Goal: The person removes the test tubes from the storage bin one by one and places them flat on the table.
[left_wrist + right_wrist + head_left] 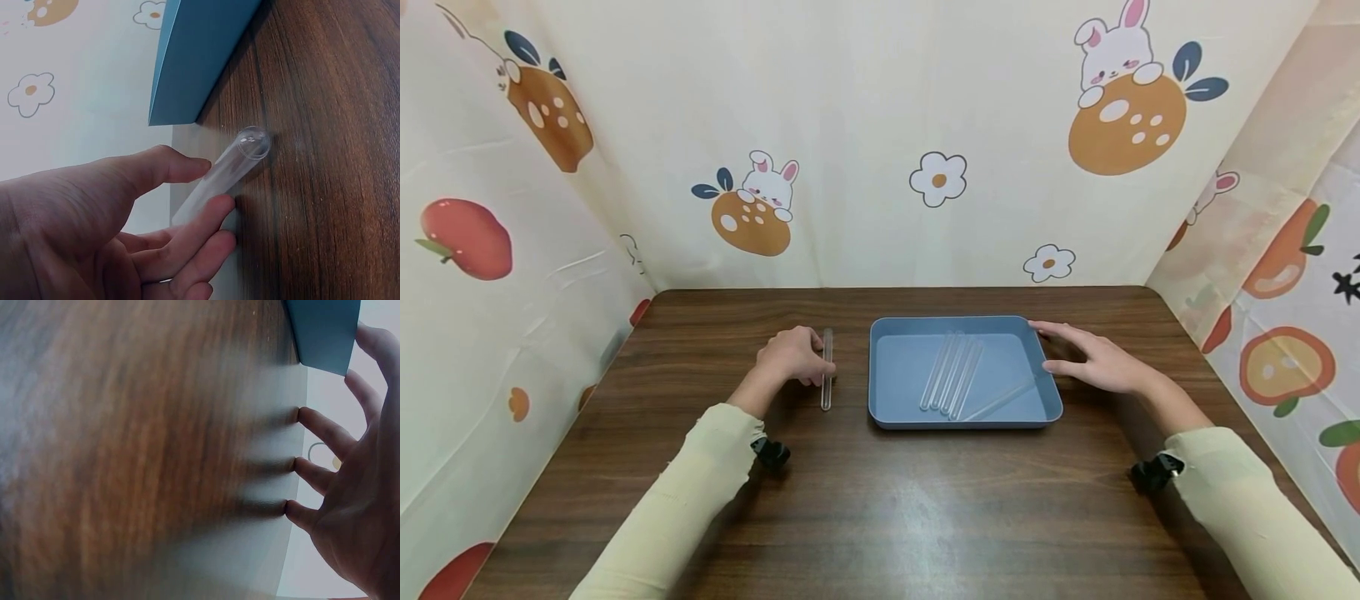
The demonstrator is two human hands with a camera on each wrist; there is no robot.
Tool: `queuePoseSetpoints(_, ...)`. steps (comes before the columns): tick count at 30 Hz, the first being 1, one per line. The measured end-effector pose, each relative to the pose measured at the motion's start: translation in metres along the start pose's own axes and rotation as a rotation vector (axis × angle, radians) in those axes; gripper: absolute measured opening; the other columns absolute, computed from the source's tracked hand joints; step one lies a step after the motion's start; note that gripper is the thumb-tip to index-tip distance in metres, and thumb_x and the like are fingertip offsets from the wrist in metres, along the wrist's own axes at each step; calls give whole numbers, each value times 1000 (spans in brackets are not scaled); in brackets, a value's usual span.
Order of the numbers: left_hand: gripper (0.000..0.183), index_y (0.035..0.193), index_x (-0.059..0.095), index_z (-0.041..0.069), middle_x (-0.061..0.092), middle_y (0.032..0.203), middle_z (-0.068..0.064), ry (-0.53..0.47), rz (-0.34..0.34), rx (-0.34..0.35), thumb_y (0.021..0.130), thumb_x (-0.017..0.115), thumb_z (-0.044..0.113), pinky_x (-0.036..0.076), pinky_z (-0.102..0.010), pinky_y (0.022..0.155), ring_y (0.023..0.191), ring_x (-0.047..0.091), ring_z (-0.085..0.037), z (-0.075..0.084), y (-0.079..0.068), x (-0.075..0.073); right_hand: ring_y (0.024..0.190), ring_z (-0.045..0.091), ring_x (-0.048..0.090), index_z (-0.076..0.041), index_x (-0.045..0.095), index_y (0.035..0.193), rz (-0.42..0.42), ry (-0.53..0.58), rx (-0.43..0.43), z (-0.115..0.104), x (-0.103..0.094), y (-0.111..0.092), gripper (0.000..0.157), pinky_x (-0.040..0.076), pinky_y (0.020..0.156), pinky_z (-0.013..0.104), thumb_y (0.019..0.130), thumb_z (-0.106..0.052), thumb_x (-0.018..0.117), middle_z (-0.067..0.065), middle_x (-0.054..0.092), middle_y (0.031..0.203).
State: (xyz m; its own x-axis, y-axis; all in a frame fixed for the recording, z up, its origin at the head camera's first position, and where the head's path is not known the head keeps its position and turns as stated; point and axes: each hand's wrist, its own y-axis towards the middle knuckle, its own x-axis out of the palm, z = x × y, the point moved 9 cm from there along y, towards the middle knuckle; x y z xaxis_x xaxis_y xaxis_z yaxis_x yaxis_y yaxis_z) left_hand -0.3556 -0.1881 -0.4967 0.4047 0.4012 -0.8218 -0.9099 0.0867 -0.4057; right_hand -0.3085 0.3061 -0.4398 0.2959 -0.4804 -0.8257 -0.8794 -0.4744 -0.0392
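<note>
Left grip [793, 356] pinching one tube [232, 165], thumb to one side and fingertips to the other; the tube lies lengthwise across the fingertips, its rounded end on the near side of the pinch, the rest running away from it. Whether it bears on the tabletop [887, 492] beneath the grip or is just off it: cannot tell. Right of this grip stands the tray [895, 367], with a row of other tubes [945, 377] side by side inside and a slanted tube [1000, 402] closer to the right grip [1101, 362]. Right grip holds nothing — fingers extended, touching the tray's right side. Handling estimate: tube is clear and thin-walled, glass or hard plastic, material not determinable; probably very light, stiff, smooth enough to slip, prone to roll on a flat surface. Treat as brittle. Best hold judged to be about mid-length, where the pinch now sits, weight balanced either side; light opposed pressure should suffice — a harder squeeze risks cracking, a pinch near either end risks swinging.
</note>
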Motion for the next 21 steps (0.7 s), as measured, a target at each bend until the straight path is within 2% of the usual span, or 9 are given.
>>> queuePoseSetpoints(1, 60, 132, 68, 18, 85, 77, 10, 1, -7, -3, 90, 88, 56, 55, -50, 94, 78, 82, -8, -2, 3, 1, 166, 53, 39, -26, 40, 176, 0, 0, 0, 0, 0, 0, 73, 35, 124, 80, 111, -37, 72, 19, 43, 180)
queuePoseSetpoints(2, 59, 131, 68, 20, 84, 76, 11, 3, -15, -15, 89, 88, 57, 55, -50, 92, 77, 82, -8, -11, 15, 4, 166, 53, 39, -26, 41, 176, 0, 2, 0, 0, 0, 0, 73, 35, 124, 80, 111, -37, 72, 19, 44, 180)
queuePoseSetpoints(4, 57, 129, 68, 20, 84, 75, 12, 8, -16, -8, 90, 87, 57, 55, -49, 90, 76, 82, -8, -12, 18, 5, 166, 52, 39, -26, 41, 176, 0, 2, 0, -1, -1, -1, 73, 35, 124, 80, 111, -38, 72, 19, 44, 180)
queuePoseSetpoints(12, 53, 125, 68, 21, 83, 74, 13, 8, -13, -11, 90, 88, 56, 52, -45, 85, 75, 82, -8, -12, 16, 4, 166, 51, 40, -27, 41, 176, 2, 3, -3, 0, -1, -1, 73, 36, 123, 79, 111, -37, 72, 18, 44, 180)
queuePoseSetpoints(21, 54, 129, 68, 21, 84, 75, 12, 6, -30, -13, 92, 87, 56, 52, -45, 86, 76, 82, -8, -9, 11, 3, 166, 53, 39, -26, 40, 176, -3, 6, 6, -1, 0, -1, 72, 35, 123, 81, 111, -38, 71, 19, 44, 180)
